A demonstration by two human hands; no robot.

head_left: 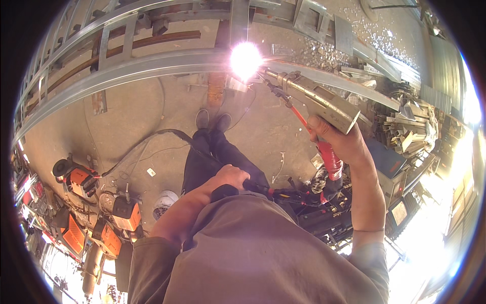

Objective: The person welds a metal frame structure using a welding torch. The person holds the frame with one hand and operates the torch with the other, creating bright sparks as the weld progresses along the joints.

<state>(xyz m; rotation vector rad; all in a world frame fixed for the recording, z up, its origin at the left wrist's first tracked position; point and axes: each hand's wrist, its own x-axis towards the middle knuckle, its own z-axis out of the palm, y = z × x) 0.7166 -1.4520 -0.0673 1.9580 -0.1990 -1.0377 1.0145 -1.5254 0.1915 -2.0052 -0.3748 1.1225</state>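
Observation:
My right hand (340, 139) is closed around the red-wrapped handle of a welding gun (321, 100). The gun has a boxy brass-coloured metal body, and a thin red tube runs beside its nozzle. At the nozzle tip a dazzling white-pink glow (246, 61) hides the spot on the metal frame (172, 67), where a crosswise bar meets the long rail. Held low at my waist, my left hand (230, 177) is curled around a thick black cable (259, 186), which shows on both sides of the fist.
Orange machines (126, 213) stand on the floor at the left, near a white helmet-like object (164, 202). Scrap metal pieces (412, 124) are heaped at the right, beside a dark blue-topped box (385, 158). A black cable (152, 136) trails across the floor past my shoes (212, 120).

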